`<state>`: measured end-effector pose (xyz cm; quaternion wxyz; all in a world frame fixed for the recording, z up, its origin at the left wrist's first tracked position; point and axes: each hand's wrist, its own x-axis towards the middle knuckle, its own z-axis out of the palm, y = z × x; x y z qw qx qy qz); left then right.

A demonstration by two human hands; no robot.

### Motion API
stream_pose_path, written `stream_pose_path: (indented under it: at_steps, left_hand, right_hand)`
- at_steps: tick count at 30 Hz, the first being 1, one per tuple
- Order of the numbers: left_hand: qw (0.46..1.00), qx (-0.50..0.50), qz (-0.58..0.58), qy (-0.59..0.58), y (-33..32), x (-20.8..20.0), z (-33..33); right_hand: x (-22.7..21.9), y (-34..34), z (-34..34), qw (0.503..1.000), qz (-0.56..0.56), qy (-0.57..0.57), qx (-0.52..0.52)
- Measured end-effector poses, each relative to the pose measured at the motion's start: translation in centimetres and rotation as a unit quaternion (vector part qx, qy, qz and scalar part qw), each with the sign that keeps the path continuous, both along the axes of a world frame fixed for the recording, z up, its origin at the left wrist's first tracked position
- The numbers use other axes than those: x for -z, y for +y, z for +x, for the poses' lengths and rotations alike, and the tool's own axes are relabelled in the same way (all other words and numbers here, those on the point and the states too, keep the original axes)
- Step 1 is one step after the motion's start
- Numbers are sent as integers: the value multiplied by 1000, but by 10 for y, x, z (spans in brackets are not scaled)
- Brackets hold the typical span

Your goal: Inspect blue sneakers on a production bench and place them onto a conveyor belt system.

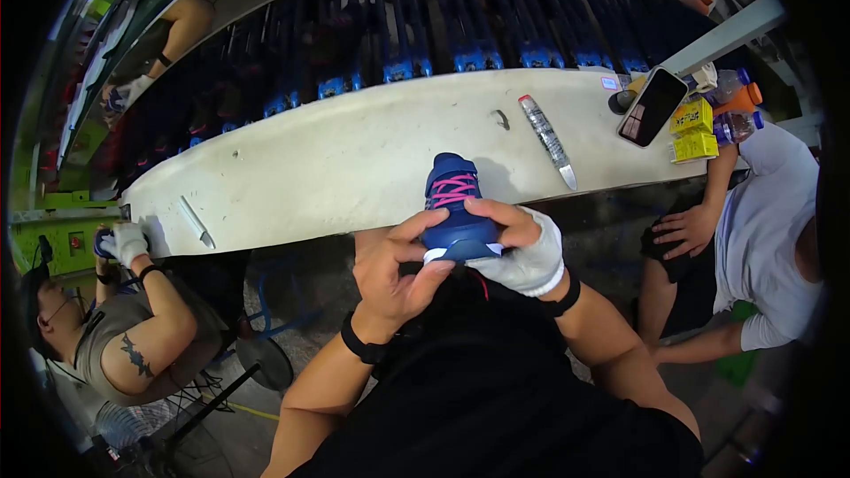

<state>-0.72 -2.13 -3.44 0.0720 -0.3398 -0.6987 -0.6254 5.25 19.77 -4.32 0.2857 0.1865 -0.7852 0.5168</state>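
Observation:
A navy blue shoe [460, 223] with pink laces and a white sole edge is held between my two hands at the near edge of the white table. Its toe points toward me and its collar lies away from me. My bare left hand [396, 274] closes on the toe's left side, thumb and fingers pressed at the sole edge. My right hand [529, 252], in a white glove with bare fingertips, grips the shoe's right side, its thumb by the laces. Parts of the right fingers are hidden beneath the shoe.
A tape-wrapped knife [549, 143] lies on the white table [336, 159], right of the shoe; another blade [197, 223] lies far left. A phone [653, 106], yellow boxes [693, 131] and bottles stand at right. Behind runs a dark rack [398, 26]. People sit on both sides.

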Motion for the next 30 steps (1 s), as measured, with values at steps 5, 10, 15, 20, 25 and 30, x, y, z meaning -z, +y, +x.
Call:
stream_pose_path:
  at_steps: [5, 10, 15, 20, 25, 30]
  left_hand:
    - [1000, 7, -25, -9, -6, -6, -13]
    - [984, 16, -165, -67, -31, -55, -34]
    - [897, 34, -412, 156, -4, -113, -49]
    - [909, 23, -416, 15, -42, -81, -60]
    - [906, -26, -421, -37, -52, -68, -54]
    - [909, -50, -412, 28, -50, -68, -38]
  right_hand:
    - [4, -11, -15, 997, 21, 14, 70]
    - [15, -21, -36, 999, -22, 22, 36]
    - [11, -32, -28, 999, 41, -3, 35]
    - [36, -26, -10, 981, 89, -143, 97]
    - [39, -30, -20, 981, 82, -134, 116]
    - [29, -28, -21, 968, 112, -184, 126]
